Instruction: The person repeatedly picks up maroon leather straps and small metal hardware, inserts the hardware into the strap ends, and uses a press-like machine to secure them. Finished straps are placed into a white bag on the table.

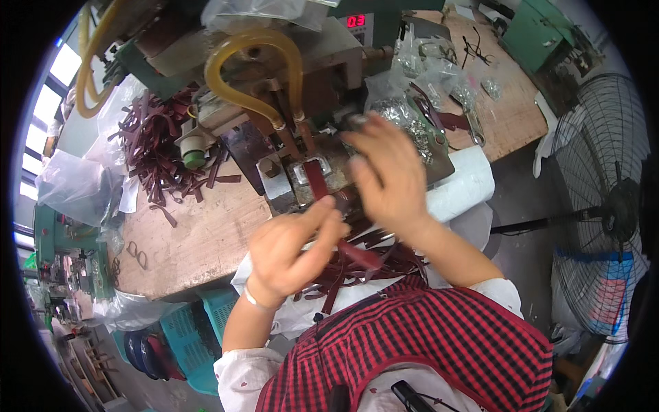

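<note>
Under the grey metal bench machine (335, 53), upper centre, the left hand (290, 248) is nearer than the right hand (389, 177) to the narrow, flat dark-red strip (318, 184).
The strip slants lengthwise, upper end over the small silvery metal plate (299, 173) at centre, down and slightly rightward into the left hand's pinch. The right hand sits apart, right of it, fingers blurred; I cannot tell whether they grip anything.

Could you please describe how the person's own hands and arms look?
Both the left hand and the right hand are ungloved. A thin pale band crosses the left wrist. White fabric sleeves leave both forearms bare; the left one shows small reddish prints.
</note>
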Motion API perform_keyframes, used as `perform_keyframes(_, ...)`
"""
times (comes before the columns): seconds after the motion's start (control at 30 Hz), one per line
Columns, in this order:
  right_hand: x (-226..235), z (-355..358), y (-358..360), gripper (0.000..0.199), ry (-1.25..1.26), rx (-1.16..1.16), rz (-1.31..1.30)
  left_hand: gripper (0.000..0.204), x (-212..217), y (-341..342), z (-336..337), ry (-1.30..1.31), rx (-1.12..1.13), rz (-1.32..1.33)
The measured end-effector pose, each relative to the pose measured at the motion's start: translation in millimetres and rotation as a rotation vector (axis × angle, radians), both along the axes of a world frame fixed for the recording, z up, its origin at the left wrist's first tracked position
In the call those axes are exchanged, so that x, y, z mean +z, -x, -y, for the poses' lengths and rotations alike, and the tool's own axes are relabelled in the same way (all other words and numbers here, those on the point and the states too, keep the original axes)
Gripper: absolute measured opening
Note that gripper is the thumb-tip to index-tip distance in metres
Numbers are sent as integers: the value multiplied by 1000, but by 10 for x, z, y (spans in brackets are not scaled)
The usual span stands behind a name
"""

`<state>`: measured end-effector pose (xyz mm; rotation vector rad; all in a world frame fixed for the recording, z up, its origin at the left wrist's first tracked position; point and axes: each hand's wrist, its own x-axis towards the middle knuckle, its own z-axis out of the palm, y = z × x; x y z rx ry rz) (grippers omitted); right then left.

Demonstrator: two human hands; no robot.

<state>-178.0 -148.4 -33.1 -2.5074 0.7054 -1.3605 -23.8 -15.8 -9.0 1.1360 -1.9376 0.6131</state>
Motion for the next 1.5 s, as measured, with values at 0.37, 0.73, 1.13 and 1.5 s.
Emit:
perform_keyframes(0.37,-700,631,470,17,-70,-315,-119,30,-116,55,-16,-59,1,-24)
perform_keyframes(0.73,-677,435,421,12,-441,-337,339,24,-212,134,-116,-104,36,-216)
perform_keyframes(1.13,-592,592,201,14,-719,-52,406,47,-928,-3590,-886,-841,1782,-370)
perform_keyframes(1.5,-560,207,908,15,-533,-263,274,30,-1029,-2230,-805,-1159,1062,-551)
